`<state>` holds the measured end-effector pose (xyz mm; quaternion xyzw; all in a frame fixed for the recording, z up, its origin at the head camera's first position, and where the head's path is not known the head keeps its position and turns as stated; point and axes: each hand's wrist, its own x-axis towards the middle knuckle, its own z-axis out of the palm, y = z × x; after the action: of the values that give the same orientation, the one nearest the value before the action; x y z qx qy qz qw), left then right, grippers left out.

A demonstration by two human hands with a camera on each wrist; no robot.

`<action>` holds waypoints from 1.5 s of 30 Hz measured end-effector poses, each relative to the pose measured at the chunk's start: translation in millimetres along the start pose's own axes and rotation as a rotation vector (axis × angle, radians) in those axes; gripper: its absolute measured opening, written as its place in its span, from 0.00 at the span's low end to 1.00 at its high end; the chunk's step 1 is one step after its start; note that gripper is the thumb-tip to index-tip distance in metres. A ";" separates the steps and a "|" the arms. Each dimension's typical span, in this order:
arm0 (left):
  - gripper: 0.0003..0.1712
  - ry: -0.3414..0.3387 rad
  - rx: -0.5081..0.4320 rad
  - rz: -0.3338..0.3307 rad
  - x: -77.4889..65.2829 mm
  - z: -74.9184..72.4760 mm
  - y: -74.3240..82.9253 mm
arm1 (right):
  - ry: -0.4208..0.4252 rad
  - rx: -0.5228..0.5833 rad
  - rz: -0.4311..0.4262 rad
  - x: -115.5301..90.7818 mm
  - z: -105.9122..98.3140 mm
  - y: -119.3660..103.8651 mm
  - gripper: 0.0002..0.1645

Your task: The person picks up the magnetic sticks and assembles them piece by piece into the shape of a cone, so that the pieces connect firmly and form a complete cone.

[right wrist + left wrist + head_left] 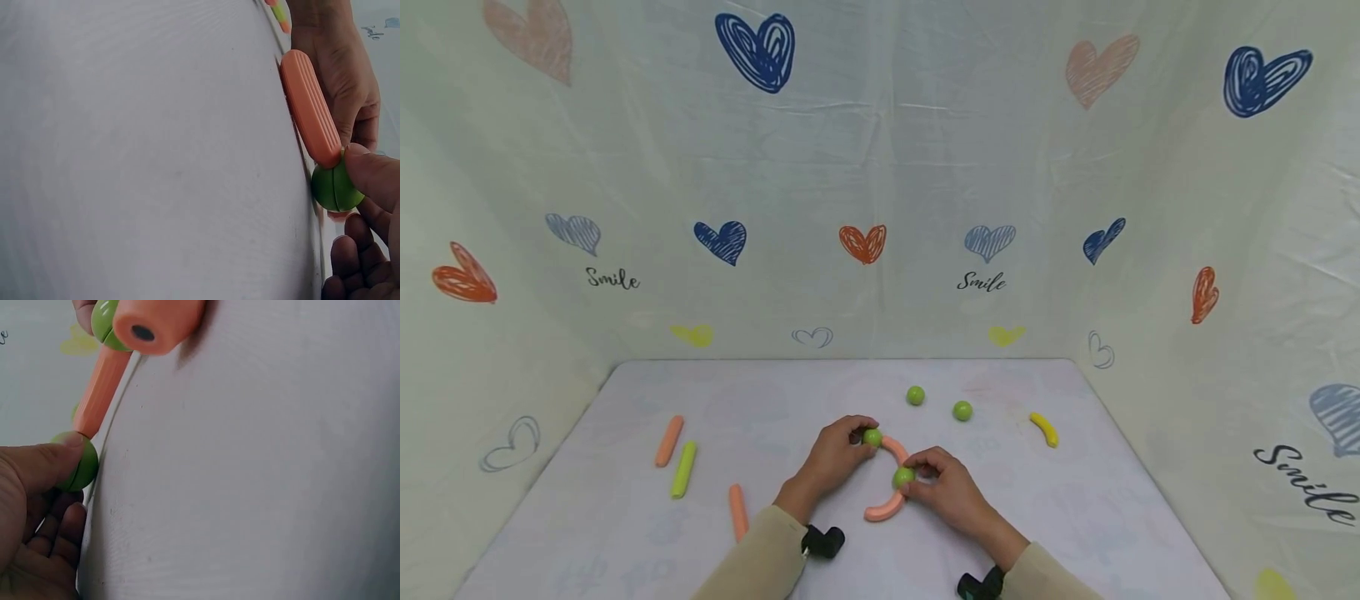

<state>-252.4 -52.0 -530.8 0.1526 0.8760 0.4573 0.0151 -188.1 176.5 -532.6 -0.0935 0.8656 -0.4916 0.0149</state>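
My left hand pinches a green ball, with the thumb on it in the left wrist view. From that ball a curved orange rod runs to a second green ball. My right hand holds this second ball between thumb and fingers. Another curved orange rod reaches from the second ball toward the near side, forming an arc with the first. Its free end shows a dark round spot in the left wrist view. The right wrist view shows ridges on the near orange rod.
On the white table at left lie an orange rod, a yellow-green rod and another orange rod by the left sleeve. Two loose green balls sit behind the hands. A yellow curved rod lies at right.
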 end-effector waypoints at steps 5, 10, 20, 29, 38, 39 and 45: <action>0.17 0.008 0.008 0.015 -0.5 1.4 0.6 | -0.030 -0.021 -0.004 -0.3 4.3 -0.7 0.18; 0.18 0.016 0.029 0.021 -2.0 1.8 3.0 | -0.051 -0.047 -0.009 -0.7 7.7 -2.7 0.19; 0.17 0.010 -0.016 -0.016 -10.6 -0.5 4.0 | -0.072 -0.060 -0.052 -3.7 7.8 -9.2 0.19; 0.17 -0.017 -0.026 -0.051 -32.0 0.2 12.0 | -0.079 0.025 0.035 -4.9 3.1 -7.7 0.11; 0.23 -0.119 0.070 0.014 -47.6 11.0 23.5 | -0.034 0.109 0.055 2.8 -2.3 -7.5 0.10; 0.24 -0.118 0.104 0.029 -47.9 13.0 24.3 | -0.026 0.107 0.059 3.5 -3.2 -7.8 0.10; 0.21 -0.106 0.214 0.098 -48.6 18.6 29.6 | 0.004 0.083 0.053 8.0 -4.2 -8.1 0.09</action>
<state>-195.5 -35.0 -523.3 0.2197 0.9092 0.3529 0.0228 -195.3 174.6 -523.0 -0.0688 0.8467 -0.5267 0.0300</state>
